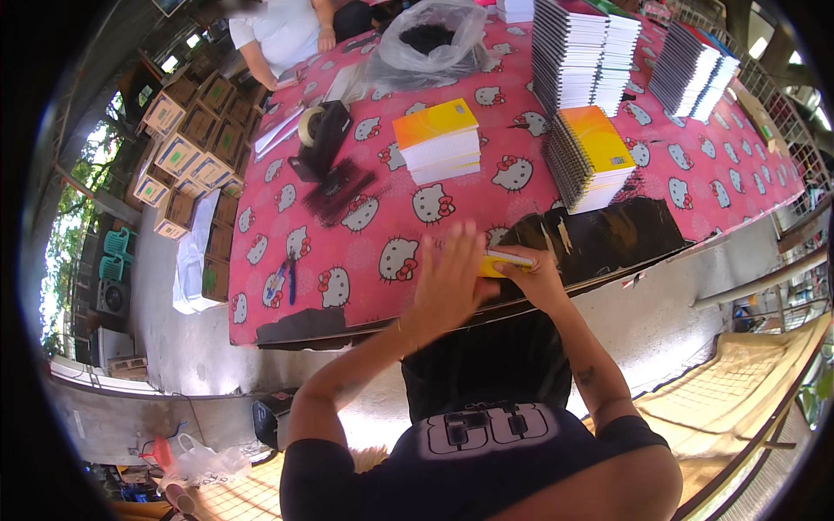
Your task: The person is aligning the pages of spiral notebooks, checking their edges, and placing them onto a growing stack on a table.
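A yellow-covered notebook [493, 264] is at the near edge of the table, between my two hands. My right hand [540, 280] grips its right end, thumb on the cover. My left hand [450, 273] has its fingers stretched out and slightly blurred, flat against the left end. Beyond them stands a stack of yellow-orange covered page blocks [439, 143] with no coils showing. To its right is a pile of yellow spiral notebooks [592, 156] with dark coils. A heap of thin black coils [340, 193] lies left of the page blocks.
Tall spiral notebook stacks [569, 61] and another notebook stack [691, 74] stand at the far right. At left are a tape dispenser [323, 137] and a blue-handled cutting tool [292, 282]. A plastic bag [430, 43] and a person in white [282, 35] are at the back, cardboard boxes [195, 139] beyond.
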`<action>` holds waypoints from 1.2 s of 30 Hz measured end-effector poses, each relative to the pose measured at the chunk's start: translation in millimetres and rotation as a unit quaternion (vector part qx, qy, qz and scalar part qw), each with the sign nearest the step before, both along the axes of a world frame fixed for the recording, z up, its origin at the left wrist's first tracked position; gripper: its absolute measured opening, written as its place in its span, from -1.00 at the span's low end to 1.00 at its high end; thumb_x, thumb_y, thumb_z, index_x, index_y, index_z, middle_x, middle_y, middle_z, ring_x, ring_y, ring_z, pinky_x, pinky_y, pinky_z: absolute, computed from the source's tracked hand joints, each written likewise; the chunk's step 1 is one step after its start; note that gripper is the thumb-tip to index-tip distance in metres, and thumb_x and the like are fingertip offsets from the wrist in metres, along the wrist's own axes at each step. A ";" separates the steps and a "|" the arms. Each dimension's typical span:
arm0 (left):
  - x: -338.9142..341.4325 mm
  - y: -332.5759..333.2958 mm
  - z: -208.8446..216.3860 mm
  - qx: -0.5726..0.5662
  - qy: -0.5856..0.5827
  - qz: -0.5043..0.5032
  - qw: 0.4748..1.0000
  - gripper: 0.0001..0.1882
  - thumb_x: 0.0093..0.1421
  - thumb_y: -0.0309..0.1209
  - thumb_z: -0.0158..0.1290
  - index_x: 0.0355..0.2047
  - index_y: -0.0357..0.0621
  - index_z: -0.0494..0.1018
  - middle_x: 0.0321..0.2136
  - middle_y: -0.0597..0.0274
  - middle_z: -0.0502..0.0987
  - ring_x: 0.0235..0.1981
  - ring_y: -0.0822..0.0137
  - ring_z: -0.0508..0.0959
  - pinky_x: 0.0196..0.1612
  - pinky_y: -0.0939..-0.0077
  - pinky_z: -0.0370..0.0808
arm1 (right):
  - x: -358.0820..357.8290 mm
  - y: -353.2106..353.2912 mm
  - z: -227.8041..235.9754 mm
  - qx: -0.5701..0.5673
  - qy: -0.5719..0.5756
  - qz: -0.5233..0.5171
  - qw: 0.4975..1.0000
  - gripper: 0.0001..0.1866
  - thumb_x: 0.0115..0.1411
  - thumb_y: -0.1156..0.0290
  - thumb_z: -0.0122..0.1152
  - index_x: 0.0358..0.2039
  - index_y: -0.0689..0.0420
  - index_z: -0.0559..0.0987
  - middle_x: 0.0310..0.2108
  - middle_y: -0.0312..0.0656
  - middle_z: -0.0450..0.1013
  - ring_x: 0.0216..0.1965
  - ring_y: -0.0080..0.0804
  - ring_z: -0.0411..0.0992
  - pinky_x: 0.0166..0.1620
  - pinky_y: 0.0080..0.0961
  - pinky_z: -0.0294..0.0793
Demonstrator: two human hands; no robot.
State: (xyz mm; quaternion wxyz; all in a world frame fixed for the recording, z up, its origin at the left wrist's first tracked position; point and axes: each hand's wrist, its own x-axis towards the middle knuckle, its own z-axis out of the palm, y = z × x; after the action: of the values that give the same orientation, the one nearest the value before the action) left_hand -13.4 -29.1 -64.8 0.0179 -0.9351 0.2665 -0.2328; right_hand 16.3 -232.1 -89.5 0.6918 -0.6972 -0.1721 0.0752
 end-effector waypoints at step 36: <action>12.7 -23.2 22.9 -0.209 0.089 -0.139 0.964 -0.72 0.27 -0.36 0.16 -0.03 -0.14 0.53 -0.14 0.13 0.60 -0.12 0.16 0.58 0.23 0.05 0.24 | 2.6 -10.1 7.9 -0.142 -0.122 -0.003 0.982 -0.67 0.08 0.47 0.41 -0.11 0.25 0.65 -0.31 0.04 0.61 -0.28 -0.06 0.61 -0.17 -0.38 0.56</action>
State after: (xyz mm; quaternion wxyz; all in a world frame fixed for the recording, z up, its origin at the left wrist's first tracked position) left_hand -0.6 -52.3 -41.9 -0.2341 -0.8887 0.3399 -0.1995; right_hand 18.9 -242.2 -81.7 0.5598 -0.7929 -0.2406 0.0115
